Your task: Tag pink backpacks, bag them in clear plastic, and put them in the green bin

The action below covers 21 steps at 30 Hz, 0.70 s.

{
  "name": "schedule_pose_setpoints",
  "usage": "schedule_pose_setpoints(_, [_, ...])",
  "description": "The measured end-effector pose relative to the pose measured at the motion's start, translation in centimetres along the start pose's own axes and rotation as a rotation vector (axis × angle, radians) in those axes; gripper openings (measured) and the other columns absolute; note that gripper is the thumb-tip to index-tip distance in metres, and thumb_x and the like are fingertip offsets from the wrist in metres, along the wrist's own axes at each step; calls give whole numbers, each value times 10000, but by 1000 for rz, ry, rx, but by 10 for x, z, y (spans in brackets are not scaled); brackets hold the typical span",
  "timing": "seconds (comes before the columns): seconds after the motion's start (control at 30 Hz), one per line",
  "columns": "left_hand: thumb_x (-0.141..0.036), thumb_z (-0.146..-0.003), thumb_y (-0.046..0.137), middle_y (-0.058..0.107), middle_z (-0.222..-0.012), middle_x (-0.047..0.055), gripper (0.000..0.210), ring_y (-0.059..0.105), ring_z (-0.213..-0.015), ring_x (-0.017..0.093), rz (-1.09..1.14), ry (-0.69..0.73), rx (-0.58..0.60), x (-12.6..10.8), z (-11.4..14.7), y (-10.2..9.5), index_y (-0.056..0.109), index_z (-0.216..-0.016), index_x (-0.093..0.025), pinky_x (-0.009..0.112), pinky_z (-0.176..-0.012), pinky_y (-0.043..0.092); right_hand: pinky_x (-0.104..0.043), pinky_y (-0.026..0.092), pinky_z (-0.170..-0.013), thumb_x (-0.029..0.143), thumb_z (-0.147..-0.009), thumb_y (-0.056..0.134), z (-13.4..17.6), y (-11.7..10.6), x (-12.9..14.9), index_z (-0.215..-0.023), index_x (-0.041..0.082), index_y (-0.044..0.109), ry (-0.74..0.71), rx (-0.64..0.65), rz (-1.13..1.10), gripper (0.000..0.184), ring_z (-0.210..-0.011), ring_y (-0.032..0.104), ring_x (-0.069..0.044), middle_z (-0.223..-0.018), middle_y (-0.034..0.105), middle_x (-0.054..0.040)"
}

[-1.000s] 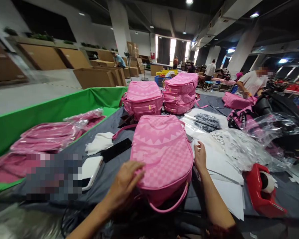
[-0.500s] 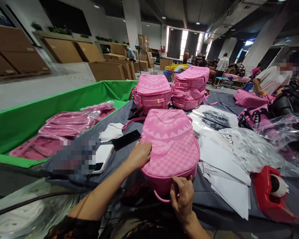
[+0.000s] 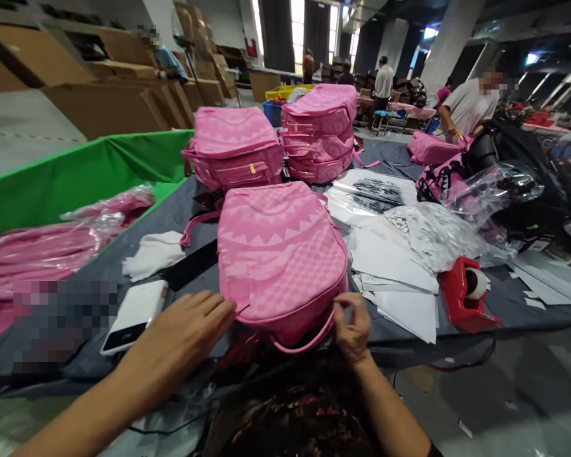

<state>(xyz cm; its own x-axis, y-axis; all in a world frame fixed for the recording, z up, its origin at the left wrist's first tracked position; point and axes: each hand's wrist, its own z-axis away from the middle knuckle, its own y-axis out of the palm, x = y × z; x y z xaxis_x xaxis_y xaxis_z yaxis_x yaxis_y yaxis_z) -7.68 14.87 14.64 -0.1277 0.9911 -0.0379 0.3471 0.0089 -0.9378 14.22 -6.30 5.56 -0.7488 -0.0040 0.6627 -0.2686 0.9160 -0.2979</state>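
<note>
A pink backpack (image 3: 280,254) with a checkered and zigzag print lies flat in front of me, its top handle loop (image 3: 309,339) facing my body. At its near left corner rests my left hand (image 3: 197,320), fingers stretched out and fingertips against the bag's side. My right hand (image 3: 353,324) pinches at the near right edge, along the seam; whether a zipper pull is between the fingers is hidden. One pink strap (image 3: 197,225) sticks out on the left.
Beyond stand more pink backpacks (image 3: 235,146), some stacked (image 3: 318,133). To the left are a white power bank (image 3: 136,314), a white cloth (image 3: 155,254) and a green-lined bin (image 3: 90,165). Papers (image 3: 394,279), plastic bags (image 3: 438,235) and a red tape dispenser (image 3: 457,298) lie right. A co-worker (image 3: 471,101) stands beyond.
My view has turned to the right. My left hand has slid off the backpack's top to its near left corner. My right hand has moved from the near edge's middle to the right corner.
</note>
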Motion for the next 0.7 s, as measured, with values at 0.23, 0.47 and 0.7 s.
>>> schedule_pose_setpoints(0.23, [-206, -997, 482, 713, -933, 65, 127, 694, -782, 205, 111, 42, -5, -122, -26, 77, 559, -1097, -187, 312, -685, 523, -406, 544, -864, 219, -861, 581, 34, -13, -38, -1250, 167, 525, 20, 203, 291, 397, -1026, 611, -250, -1117, 629, -122])
schedule_pose_setpoints(0.47, [-234, -1051, 358, 733, -913, 119, 312, 720, -823, 260, 225, -102, 439, -140, -91, 84, 494, -1305, -114, 318, -671, 477, -270, 447, -621, 118, -984, 431, 16, -22, -58, -1010, 166, 624, -272, 344, 566, 200, -698, 591, -180, -775, 628, -47])
schedule_pose_setpoints(0.7, [-272, -1041, 388, 710, -789, 49, 333, 640, -687, 156, 710, -172, 389, -129, -119, 66, 669, -900, -162, 250, -636, 399, -233, 375, -509, 156, -980, 461, 39, -46, -54, -885, 188, 668, -214, 541, 386, 230, -572, 573, -133, -673, 642, -18])
